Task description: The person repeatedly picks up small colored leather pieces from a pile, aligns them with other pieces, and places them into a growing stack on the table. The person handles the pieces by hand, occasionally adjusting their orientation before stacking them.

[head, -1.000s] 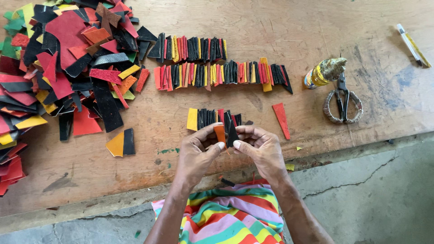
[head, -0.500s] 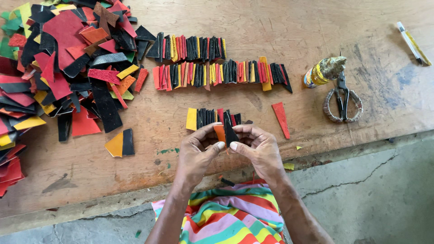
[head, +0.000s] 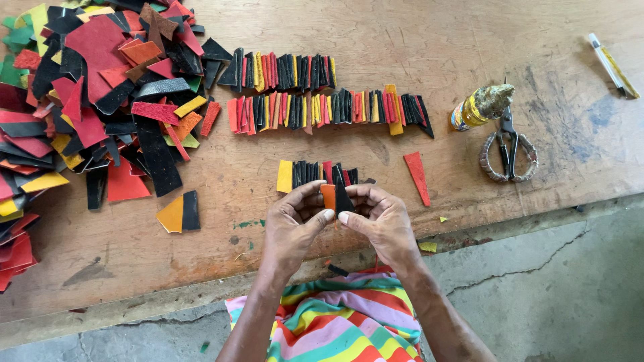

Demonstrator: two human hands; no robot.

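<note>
Wooden board [head: 402,40] carries scrap heap [head: 87,100], sorted rows [head: 322,107], scissors [head: 508,149]. Left hand [head: 292,224] and right hand [head: 382,224] pinch orange piece [head: 328,196] and black piece [head: 343,199] together.

On the counter [head: 469,40] a big heap of scraps [head: 87,100] sprawled at the far left, and to its right two long rows of cut strips [head: 315,100] ran side by side, one behind the other. Nearer the edge sat a short row of strips [head: 315,173], a lone strip [head: 416,175] just right of it, a pair of pieces [head: 178,212] off to its left. Scissors [head: 508,146] lay right of the rows, a bottle [head: 479,107] touching them, a pen [head: 612,65] at the far right corner.
</note>
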